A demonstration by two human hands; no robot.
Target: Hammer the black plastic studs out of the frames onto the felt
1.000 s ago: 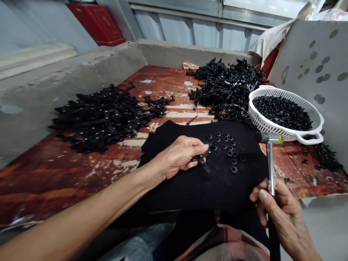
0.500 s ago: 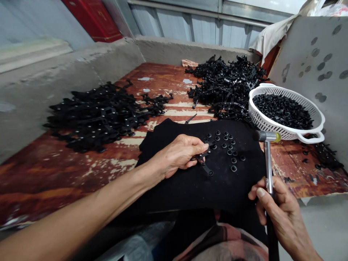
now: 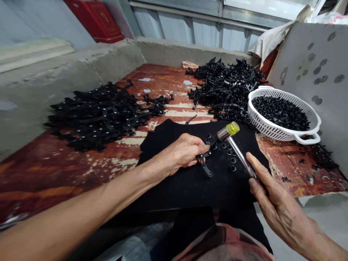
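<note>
My left hand (image 3: 181,154) pinches a thin black plastic strap piece (image 3: 204,162) flat against a black cloth (image 3: 190,181) spread on the bench. Several small black round caps (image 3: 230,152) lie on the cloth just right of my fingers. My right hand (image 3: 274,197) grips the metal shaft of a small hammer (image 3: 230,132) with a yellow face. The hammer head is tilted down toward the caps near my left fingertips.
A white colander (image 3: 282,128) full of black caps stands at the right. One pile of black strap parts (image 3: 100,116) lies at the left, another pile (image 3: 225,85) at the back. A grey board (image 3: 320,54) with holes leans at right. Concrete ledges bound the worn red bench (image 3: 67,166).
My right hand swung the hammer from upright at the right down and leftward, so its head now sits over the caps beside my left fingers. My left hand stayed put.
</note>
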